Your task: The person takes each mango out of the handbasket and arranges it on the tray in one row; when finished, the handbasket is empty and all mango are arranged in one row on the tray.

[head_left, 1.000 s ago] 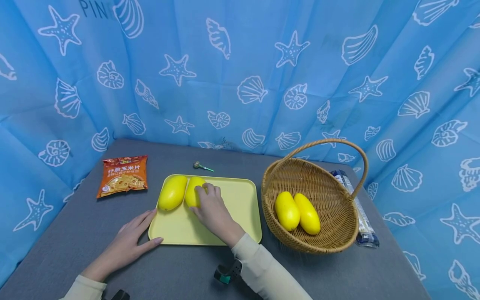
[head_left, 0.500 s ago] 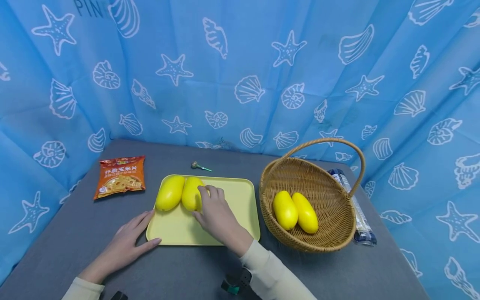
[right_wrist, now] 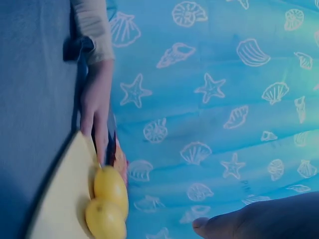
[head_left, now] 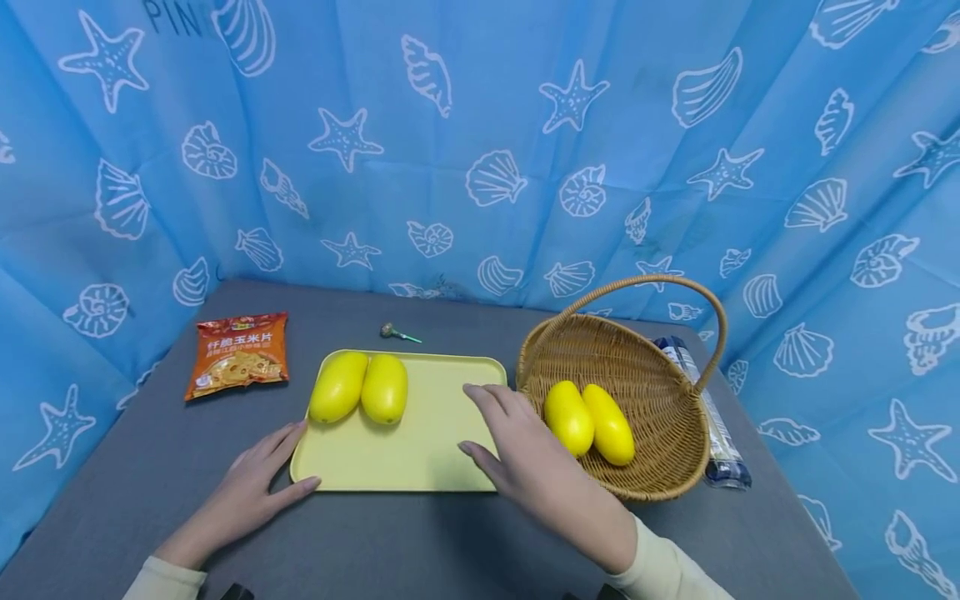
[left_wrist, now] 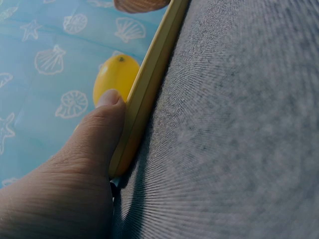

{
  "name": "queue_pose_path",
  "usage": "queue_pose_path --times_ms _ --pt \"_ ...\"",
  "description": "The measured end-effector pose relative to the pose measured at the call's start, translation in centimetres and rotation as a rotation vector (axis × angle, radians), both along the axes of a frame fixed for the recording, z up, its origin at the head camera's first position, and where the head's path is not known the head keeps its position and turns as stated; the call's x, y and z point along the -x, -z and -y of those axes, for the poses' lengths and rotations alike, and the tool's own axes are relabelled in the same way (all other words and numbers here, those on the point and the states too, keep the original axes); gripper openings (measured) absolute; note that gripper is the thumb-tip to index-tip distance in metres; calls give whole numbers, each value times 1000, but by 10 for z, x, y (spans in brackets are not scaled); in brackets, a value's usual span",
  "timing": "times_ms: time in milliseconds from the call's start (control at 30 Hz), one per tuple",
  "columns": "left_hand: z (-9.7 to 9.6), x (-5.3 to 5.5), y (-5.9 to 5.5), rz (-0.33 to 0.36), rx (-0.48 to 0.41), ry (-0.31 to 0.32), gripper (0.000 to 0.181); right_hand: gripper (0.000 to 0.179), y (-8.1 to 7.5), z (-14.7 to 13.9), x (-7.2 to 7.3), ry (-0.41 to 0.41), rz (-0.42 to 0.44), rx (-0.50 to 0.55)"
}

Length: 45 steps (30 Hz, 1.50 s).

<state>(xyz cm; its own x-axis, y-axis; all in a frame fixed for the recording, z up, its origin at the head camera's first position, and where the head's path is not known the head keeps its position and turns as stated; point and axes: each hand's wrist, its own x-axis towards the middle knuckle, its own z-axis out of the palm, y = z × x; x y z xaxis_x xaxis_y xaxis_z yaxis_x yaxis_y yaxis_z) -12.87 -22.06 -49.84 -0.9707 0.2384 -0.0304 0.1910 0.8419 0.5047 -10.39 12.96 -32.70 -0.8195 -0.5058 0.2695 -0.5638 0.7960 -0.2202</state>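
Two yellow mangoes, a left one (head_left: 339,387) and a right one (head_left: 385,389), lie side by side at the left end of a pale yellow tray (head_left: 442,433). My left hand (head_left: 251,483) rests at the tray's left front corner, fingers along the edge; in the left wrist view its thumb (left_wrist: 102,122) touches the rim. Over the tray's right end is my right hand (head_left: 532,454), fingers apart and holding nothing. Beside it stands a wicker basket (head_left: 660,400) with two more mangoes inside, one on the left (head_left: 568,418) and one on the right (head_left: 608,425), partly hidden by the hand.
An orange snack bag (head_left: 238,354) lies left of the tray. Behind the tray is a small lollipop-like item (head_left: 399,332) with a green stick. A blue and clear package (head_left: 712,425) lies behind the basket's right side. A blue shell-print curtain (head_left: 450,167) surrounds the grey table.
My right hand has let go of the right mango on the tray and moved right, toward the basket. The left hand stays at the tray corner.
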Motion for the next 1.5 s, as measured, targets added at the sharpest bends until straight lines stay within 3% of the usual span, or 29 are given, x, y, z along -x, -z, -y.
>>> queue_pose_path --times_ms 233,433,867,1067,1300,1500 --pt "1 -3 -1 -1 -3 -7 95 44 -18 -45 4 41 -30 -53" --pt "2 -4 -2 6 1 -9 95 41 -22 -76 20 101 113 -115" --pt "3 -3 2 -38 -3 1 91 55 8 -119 69 136 404 -208" --pt "0 -2 0 -31 2 1 93 58 16 -124 74 177 481 -226" --pt "0 -1 0 -21 2 -4 94 60 23 -122 75 145 479 -255" --pt "0 0 0 -19 2 -5 93 71 25 -120 75 158 527 -269"
